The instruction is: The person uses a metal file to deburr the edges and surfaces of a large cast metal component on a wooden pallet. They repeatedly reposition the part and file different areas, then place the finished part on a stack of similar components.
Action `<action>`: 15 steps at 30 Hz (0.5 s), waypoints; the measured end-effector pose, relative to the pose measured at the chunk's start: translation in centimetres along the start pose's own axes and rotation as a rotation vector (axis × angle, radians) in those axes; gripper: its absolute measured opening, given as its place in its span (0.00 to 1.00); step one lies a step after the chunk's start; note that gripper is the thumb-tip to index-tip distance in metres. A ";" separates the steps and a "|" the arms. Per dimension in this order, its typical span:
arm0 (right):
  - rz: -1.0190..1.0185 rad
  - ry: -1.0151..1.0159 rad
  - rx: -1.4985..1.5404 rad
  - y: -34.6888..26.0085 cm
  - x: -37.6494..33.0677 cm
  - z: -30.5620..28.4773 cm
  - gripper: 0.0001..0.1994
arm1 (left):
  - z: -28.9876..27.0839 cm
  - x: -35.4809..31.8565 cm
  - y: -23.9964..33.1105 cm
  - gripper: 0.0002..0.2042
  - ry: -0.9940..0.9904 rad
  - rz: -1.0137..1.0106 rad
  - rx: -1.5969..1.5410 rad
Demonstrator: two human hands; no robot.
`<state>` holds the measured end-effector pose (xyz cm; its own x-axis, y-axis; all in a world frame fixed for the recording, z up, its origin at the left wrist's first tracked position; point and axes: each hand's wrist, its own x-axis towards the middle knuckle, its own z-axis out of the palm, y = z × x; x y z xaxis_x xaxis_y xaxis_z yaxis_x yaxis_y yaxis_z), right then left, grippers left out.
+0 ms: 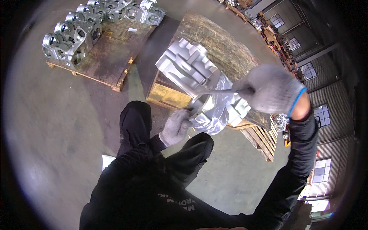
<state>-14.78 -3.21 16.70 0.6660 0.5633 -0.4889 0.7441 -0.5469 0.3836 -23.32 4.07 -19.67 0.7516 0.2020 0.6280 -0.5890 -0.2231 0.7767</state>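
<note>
A large silvery metal casting (191, 67) lies on a wooden block (214, 42) in front of me. My right hand (270, 89), in a grey knitted glove, grips a thin metal rod (216, 92) whose tip reaches the casting's lower part. My left hand (176, 127), also gloved, rests against the casting's near lower edge (209, 115). My dark trousers and sleeves fill the lower middle of the head view.
A wooden pallet (109, 57) at the upper left carries several similar shiny castings (73, 36). Another pallet (264, 140) lies at the right of the block. Concrete floor (57, 134) spreads to the left. Racks and windows line the far right.
</note>
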 end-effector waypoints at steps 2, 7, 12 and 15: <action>-0.092 0.025 0.048 0.3 0.7 1.7 0.12 | -0.1 0.1 -0.1 0.18 -0.017 0.003 0.004; -0.050 -0.015 0.016 -0.3 -0.7 1.3 0.16 | 0.2 0.2 0.4 0.17 0.016 0.033 0.032; -0.092 0.031 0.096 -2.0 -0.7 1.6 0.15 | 0.2 0.5 0.5 0.17 0.076 0.060 0.037; -0.064 0.069 0.138 -1.8 -1.2 2.0 0.13 | 0.0 0.3 0.2 0.16 -0.011 0.034 0.029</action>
<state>-17.01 -4.10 15.02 0.6230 0.6384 -0.4520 0.7742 -0.5858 0.2398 -23.20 4.09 -19.29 0.7347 0.1830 0.6533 -0.6056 -0.2570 0.7531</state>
